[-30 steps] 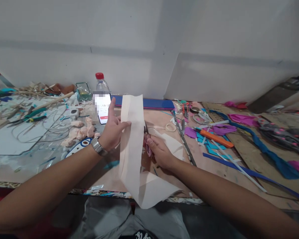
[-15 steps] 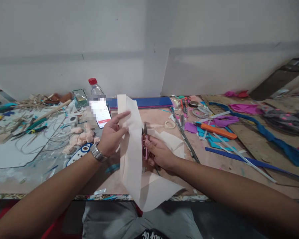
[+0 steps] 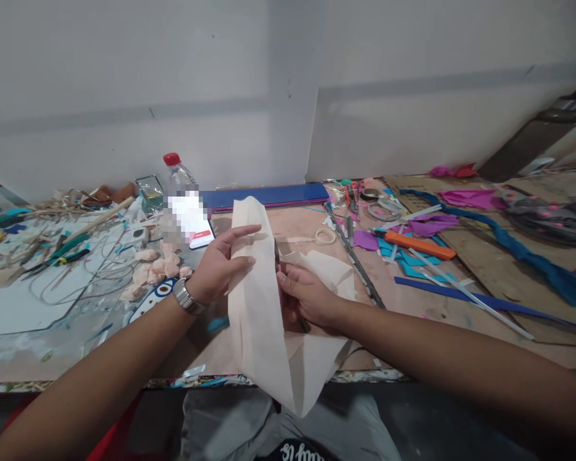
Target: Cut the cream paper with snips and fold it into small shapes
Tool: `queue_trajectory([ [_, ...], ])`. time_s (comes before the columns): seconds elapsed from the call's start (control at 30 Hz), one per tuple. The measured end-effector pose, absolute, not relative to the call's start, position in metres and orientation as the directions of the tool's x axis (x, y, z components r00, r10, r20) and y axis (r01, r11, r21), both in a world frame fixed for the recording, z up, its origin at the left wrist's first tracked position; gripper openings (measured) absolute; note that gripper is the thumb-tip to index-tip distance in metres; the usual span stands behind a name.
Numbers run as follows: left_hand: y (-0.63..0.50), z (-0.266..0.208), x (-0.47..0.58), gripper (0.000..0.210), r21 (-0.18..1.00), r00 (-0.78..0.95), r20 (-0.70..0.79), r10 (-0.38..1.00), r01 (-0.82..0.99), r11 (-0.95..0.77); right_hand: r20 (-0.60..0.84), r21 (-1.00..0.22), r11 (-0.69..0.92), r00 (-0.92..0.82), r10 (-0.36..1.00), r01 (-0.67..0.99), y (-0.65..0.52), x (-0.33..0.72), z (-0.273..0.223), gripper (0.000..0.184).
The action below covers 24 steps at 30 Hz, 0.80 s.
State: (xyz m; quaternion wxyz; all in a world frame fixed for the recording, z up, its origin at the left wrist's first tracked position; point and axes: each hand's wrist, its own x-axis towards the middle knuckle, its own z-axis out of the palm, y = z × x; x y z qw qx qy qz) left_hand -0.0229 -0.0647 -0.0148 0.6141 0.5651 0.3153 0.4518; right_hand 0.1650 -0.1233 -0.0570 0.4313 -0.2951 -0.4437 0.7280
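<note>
At the middle of the desk (image 3: pixel 295 224), near its front edge, a sheet of pale paper (image 3: pixel 256 320) hangs folded, its lowest point reaching past that edge above the lap. The left grip (image 3: pixel 216 269) pinches the paper, thumb and forefinger on the near face. The right grip (image 3: pixel 312 298) is curled around the scissors (image 3: pixel 280 282), largely hidden beside the paper's right edge; whether the blades are apart cannot be told.

White script on black clothing (image 3: pixel 302 451) is cut off by the bottom of the view. The phone (image 3: pixel 201 240), left of the paper, has a blurred screen with a red button too small to read. Faint print marks the cardboard (image 3: pixel 492 272) at the desk's right.

Pinkish desk surface shows between the blue boards (image 3: pixel 278 196) by the back edge and the ring (image 3: pixel 325 237). An orange cutter (image 3: pixel 420 245) lies right of the right grip.
</note>
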Motion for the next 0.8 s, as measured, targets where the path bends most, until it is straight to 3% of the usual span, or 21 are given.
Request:
queue_trajectory([
  [0.1,-0.064,-0.014,-0.023,0.053,0.985,0.426,0.081,0.901,-0.174,-0.006,-0.066,-0.906,-0.246,-0.46,0.886,-0.344,-0.123,0.166,-0.057,0.049],
  [0.37,-0.063,-0.012,-0.025,0.07,0.985,0.419,0.164,0.893,-0.119,-0.125,-0.074,-0.881,-0.286,-0.487,0.87,-0.377,-0.125,0.165,-0.053,0.05],
  [0.8,-0.054,-0.021,-0.033,0.07,0.947,0.457,0.314,0.832,-0.091,-0.307,-0.105,-0.901,-0.28,-0.46,0.882,-0.331,-0.125,0.167,-0.053,0.049],
])
